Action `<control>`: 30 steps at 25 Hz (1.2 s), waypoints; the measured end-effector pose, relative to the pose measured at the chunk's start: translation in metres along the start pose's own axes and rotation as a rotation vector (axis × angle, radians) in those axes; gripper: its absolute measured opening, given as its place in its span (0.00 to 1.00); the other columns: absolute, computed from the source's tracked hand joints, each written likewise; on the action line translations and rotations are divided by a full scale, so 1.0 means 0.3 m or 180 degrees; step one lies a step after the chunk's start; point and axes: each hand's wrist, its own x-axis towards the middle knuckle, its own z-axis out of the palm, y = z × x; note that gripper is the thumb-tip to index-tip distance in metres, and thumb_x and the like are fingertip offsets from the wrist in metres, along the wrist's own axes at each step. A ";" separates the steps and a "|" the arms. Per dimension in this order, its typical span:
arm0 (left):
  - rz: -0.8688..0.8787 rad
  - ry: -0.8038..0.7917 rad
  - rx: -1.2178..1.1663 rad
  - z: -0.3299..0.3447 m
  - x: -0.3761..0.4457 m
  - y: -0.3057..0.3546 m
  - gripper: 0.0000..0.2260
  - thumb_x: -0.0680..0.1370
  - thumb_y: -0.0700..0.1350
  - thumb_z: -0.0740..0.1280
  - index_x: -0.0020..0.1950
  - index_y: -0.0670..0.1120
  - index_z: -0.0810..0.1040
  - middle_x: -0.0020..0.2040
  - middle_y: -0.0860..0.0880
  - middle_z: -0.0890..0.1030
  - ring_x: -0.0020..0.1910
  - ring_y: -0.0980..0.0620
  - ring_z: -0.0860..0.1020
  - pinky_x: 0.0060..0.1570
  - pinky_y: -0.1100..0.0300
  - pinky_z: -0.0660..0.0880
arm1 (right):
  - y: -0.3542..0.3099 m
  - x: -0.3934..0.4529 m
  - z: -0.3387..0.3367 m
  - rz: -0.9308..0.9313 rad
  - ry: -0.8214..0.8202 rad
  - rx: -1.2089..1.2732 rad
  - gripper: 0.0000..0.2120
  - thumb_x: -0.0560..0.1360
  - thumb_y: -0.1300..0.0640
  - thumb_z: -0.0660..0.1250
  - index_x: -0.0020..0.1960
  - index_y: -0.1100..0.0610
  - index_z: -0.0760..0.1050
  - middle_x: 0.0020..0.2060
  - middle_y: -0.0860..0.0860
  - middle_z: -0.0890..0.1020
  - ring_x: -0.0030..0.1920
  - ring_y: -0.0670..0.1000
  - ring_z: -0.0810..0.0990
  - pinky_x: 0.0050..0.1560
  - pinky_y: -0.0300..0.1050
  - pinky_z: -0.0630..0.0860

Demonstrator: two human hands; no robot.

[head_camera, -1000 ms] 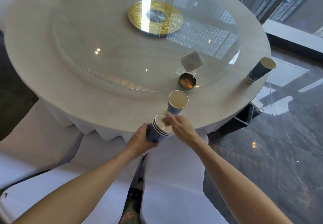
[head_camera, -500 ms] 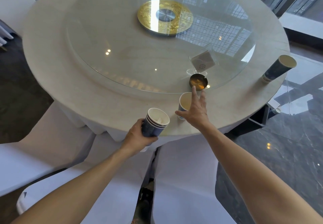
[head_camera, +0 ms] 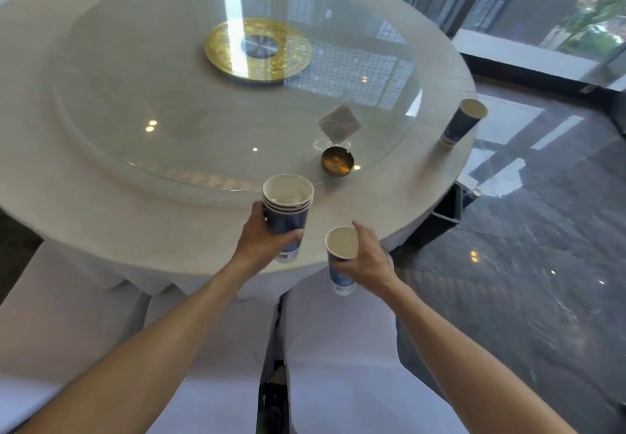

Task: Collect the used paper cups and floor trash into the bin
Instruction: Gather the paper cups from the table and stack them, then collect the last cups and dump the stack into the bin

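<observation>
My left hand [head_camera: 262,244] grips a stack of blue paper cups [head_camera: 288,210], upright, over the near edge of the round table [head_camera: 84,217]; crumpled white paper lies inside the top cup. My right hand [head_camera: 367,257] holds a single blue paper cup [head_camera: 340,257], just right of the stack and slightly lower, at the table's edge. One more blue paper cup [head_camera: 462,122] stands on the table's right rim, far from both hands. No bin is in view.
A glass turntable [head_camera: 169,112] with a gold centre disc [head_camera: 257,49] covers the table's middle. A small brass ashtray [head_camera: 337,161] and a clear card holder [head_camera: 338,125] sit on its near right part. White-covered chairs [head_camera: 338,349] stand below me. Dark glossy floor [head_camera: 525,281] lies to the right.
My right hand left the stack, reached to the single cup on the table and took hold of it, drawing it back to the edge. My left hand raised the stack upright.
</observation>
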 end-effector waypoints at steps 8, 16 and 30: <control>0.0684 -0.0646 -0.0541 0.358 -0.096 0.250 0.40 0.65 0.49 0.84 0.74 0.46 0.71 0.68 0.47 0.81 0.65 0.45 0.80 0.61 0.47 0.81 | 0.208 -0.288 -0.102 0.0287 0.0077 0.0755 0.44 0.59 0.41 0.82 0.70 0.43 0.64 0.61 0.43 0.78 0.60 0.47 0.79 0.59 0.49 0.81; 0.0865 -0.1615 0.0017 0.857 -0.429 0.306 0.38 0.64 0.48 0.85 0.70 0.46 0.74 0.62 0.48 0.83 0.59 0.48 0.83 0.47 0.63 0.83 | 0.556 -0.606 -0.363 0.0338 0.0776 0.1491 0.38 0.64 0.55 0.83 0.66 0.47 0.65 0.53 0.39 0.79 0.51 0.39 0.81 0.47 0.32 0.80; 0.0654 -0.2392 0.0436 1.401 -0.963 0.309 0.33 0.67 0.41 0.83 0.68 0.52 0.73 0.59 0.52 0.82 0.58 0.51 0.82 0.48 0.63 0.81 | 1.066 -1.026 -0.716 0.0429 0.1340 0.1823 0.49 0.62 0.51 0.85 0.76 0.51 0.63 0.61 0.48 0.81 0.63 0.51 0.80 0.57 0.41 0.79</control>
